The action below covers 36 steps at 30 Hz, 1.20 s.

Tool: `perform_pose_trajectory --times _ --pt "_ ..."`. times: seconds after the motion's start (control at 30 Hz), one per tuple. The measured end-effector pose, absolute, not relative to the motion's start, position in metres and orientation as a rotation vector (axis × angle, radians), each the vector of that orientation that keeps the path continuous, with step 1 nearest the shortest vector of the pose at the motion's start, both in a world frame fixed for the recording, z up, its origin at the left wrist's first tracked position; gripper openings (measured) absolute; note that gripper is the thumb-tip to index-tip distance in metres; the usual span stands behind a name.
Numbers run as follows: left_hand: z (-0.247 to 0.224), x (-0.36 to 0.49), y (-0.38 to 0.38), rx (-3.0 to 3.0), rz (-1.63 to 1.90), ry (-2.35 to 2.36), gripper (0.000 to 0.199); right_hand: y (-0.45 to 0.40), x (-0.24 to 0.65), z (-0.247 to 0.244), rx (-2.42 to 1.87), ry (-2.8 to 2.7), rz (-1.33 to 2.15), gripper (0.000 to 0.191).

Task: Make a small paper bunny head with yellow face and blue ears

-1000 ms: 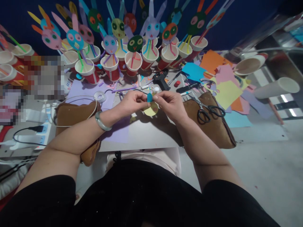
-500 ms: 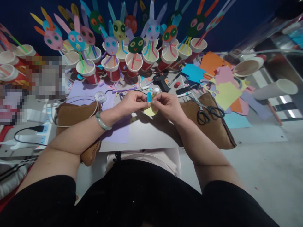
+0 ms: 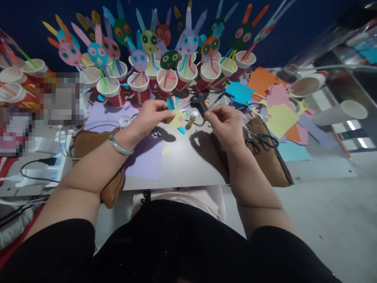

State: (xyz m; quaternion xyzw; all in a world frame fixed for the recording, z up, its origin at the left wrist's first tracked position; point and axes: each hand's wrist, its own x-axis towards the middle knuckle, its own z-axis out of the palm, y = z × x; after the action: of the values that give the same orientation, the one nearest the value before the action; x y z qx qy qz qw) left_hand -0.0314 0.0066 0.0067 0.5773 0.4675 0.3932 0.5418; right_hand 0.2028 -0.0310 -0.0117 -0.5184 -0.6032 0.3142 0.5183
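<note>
My left hand [image 3: 153, 118], with a pale green bangle on its wrist, pinches a yellow paper disc [image 3: 176, 119]. A pink spot shows on the disc, and a blue paper strip [image 3: 171, 103] stands up at its top edge. My right hand [image 3: 226, 125] is closed, thumb against forefinger; what lies between the fingertips is hidden. Those fingertips overlap the handle end of a black glue gun [image 3: 200, 103] in view; whether they touch it I cannot tell. Between the hands, a small white-capped glue bottle [image 3: 193, 118] stands near a blue paper piece [image 3: 182, 130].
Red-and-white paper cups [image 3: 166, 81] with paper rabbit heads on straws line the back. At right are black-handled scissors [image 3: 260, 140] on a brown cushion [image 3: 272, 165], and coloured paper sheets [image 3: 281, 118]. Another brown cushion [image 3: 84, 143] and a power strip [image 3: 60, 163] are at left.
My hands have moved apart: the left went left with the yellow disc, the right went right towards the glue gun. The glue bottle and a blue paper piece now show between them.
</note>
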Motion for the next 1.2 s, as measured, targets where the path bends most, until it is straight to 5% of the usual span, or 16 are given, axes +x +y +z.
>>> perform_pose_trajectory --times 0.2,0.4,0.6,1.2 --pt "0.001 -0.034 0.015 1.336 0.986 1.163 0.014 -0.035 0.202 -0.012 -1.489 -2.037 0.786 0.016" --pt "-0.005 -0.029 0.012 1.306 0.944 1.177 0.012 -0.041 0.17 -0.034 -1.775 -2.441 0.419 0.037" --pt "-0.002 -0.026 0.007 1.244 0.869 1.14 0.01 -0.037 0.155 -0.045 -1.947 -2.454 0.339 0.047" --pt "0.003 -0.024 0.0 1.137 0.772 0.906 0.016 -0.031 0.155 -0.035 -2.016 -2.335 0.483 0.035"
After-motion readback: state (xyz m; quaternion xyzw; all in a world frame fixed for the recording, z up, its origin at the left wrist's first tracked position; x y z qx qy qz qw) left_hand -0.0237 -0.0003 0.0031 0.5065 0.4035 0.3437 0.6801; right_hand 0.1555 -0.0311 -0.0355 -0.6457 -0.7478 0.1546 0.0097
